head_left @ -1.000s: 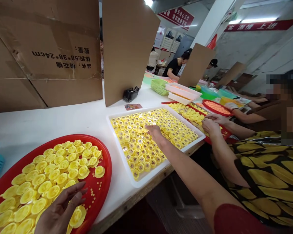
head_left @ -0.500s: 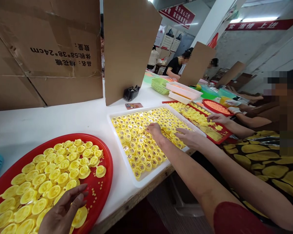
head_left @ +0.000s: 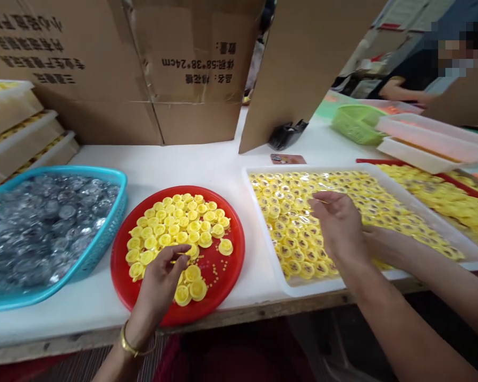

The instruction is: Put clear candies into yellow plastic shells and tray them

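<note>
My left hand [head_left: 159, 281] hovers over the near part of a round red tray [head_left: 231, 270] of open yellow caps [head_left: 171, 228]. Its thumb and fingers are pinched on one yellow cap [head_left: 184, 261]. My right hand [head_left: 336, 225] is over a white rectangular tray [head_left: 271, 249] packed with yellow caps that have printed inserts [head_left: 287, 201]. Its fingers are loosely bent and apart, with nothing seen in them. Just right of it, a co-worker's hand [head_left: 384, 246] also rests in that white tray.
A blue basket [head_left: 99, 244] of clear shiny discs stands left of the red tray. Cardboard boxes [head_left: 103, 79] and a cardboard divider [head_left: 302, 63] line the back. Stacked white trays [head_left: 11, 127] sit far left. A black dispenser [head_left: 284, 135], green basket [head_left: 354, 124] and more trays [head_left: 434, 140] lie right.
The view has swung left, bringing the blue basket in. My left hand has gone from spread fingers to a pinch on a cap. My right hand has lifted off the white tray's caps.
</note>
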Demonstrator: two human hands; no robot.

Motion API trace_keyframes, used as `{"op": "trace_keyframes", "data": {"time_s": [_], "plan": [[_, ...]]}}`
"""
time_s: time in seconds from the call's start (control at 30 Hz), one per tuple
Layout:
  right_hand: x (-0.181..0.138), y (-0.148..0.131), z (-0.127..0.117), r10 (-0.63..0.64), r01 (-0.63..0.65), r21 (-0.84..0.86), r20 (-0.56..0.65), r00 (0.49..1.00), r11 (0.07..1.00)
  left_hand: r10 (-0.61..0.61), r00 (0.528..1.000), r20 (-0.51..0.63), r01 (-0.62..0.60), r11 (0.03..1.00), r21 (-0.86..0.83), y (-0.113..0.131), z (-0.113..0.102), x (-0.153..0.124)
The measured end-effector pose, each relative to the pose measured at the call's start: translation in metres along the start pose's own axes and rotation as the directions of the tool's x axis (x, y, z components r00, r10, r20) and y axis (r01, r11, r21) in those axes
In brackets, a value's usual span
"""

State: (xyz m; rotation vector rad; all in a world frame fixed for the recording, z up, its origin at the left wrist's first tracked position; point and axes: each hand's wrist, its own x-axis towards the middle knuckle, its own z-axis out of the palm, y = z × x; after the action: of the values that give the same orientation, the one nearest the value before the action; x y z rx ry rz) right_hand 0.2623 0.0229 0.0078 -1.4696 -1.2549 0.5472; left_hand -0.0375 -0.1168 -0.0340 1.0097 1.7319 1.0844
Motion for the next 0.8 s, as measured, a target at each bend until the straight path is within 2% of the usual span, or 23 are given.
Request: {"op": "trace_keyframes", "data": {"time_s": [0.03, 0.07, 0.1, 0.13, 0.17, 0.27, 0.33, 0.43, 0.5, 0.57, 0.63, 0.7, 0.8], "plan": [[-0.016, -0.008, 0.008, -0.034, 0.042, -0.048, 0.146, 0.989, 0.998, 0.025, 1.000, -0.017, -0.024, 0.999, 0.029, 0.001, -0.003, 0.002], [-0.035, -0.017, 0.018, -0.061, 0.103, -0.106, 0.346, 0.936, 0.989, 0.056, 0.998, -0.027, -0.054, 0.997, 0.059, 0.002, -0.006, 0.004], [-0.053, -0.024, 0.028, -0.074, 0.176, -0.148, 0.522, 0.850, 0.973, 0.096, 0.995, -0.031, -0.092, 0.992, 0.091, 0.004, -0.009, 0.005], [-0.071, -0.029, 0.039, -0.079, 0.239, -0.182, 0.614, 0.785, 0.954, 0.145, 0.989, -0.040, -0.139, 0.982, 0.132, 0.006, -0.013, 0.005], [-0.086, -0.033, 0.051, -0.095, 0.303, -0.206, 0.662, 0.743, 0.930, 0.205, 0.977, -0.059, -0.191, 0.964, 0.183, 0.007, -0.018, 0.006], [-0.111, -0.034, 0.082, -0.161, 0.480, -0.289, 0.699, 0.697, 0.828, 0.376, 0.913, -0.157, -0.297, 0.878, 0.375, 0.012, -0.043, 0.007], [-0.114, -0.032, 0.099, -0.208, 0.594, -0.333, 0.722, 0.660, 0.732, 0.434, 0.872, -0.228, -0.287, 0.828, 0.482, 0.013, -0.067, 0.010], [-0.112, -0.031, 0.117, -0.243, 0.699, -0.375, 0.750, 0.615, 0.609, 0.458, 0.821, -0.341, -0.179, 0.774, 0.608, 0.010, -0.110, 0.017], [-0.114, -0.031, 0.122, -0.265, 0.729, -0.389, 0.751, 0.605, 0.563, 0.449, 0.789, -0.420, -0.037, 0.716, 0.697, 0.007, -0.139, 0.022], [-0.118, -0.029, 0.123, -0.308, 0.755, -0.384, 0.743, 0.594, 0.531, 0.388, 0.804, -0.451, 0.145, 0.608, 0.780, 0.001, -0.166, 0.027], [-0.123, -0.023, 0.121, -0.363, 0.781, -0.360, 0.733, 0.576, 0.511, 0.282, 0.859, -0.428, 0.260, 0.479, 0.838, -0.005, -0.188, 0.032], [-0.127, -0.015, 0.120, -0.413, 0.805, -0.323, 0.728, 0.547, 0.497, 0.183, 0.912, -0.368, 0.273, 0.400, 0.875, -0.012, -0.200, 0.038], [-0.133, -0.008, 0.116, -0.446, 0.823, -0.276, 0.732, 0.515, 0.497, 0.096, 0.960, -0.262, 0.210, 0.368, 0.906, -0.017, -0.204, 0.047]]}}
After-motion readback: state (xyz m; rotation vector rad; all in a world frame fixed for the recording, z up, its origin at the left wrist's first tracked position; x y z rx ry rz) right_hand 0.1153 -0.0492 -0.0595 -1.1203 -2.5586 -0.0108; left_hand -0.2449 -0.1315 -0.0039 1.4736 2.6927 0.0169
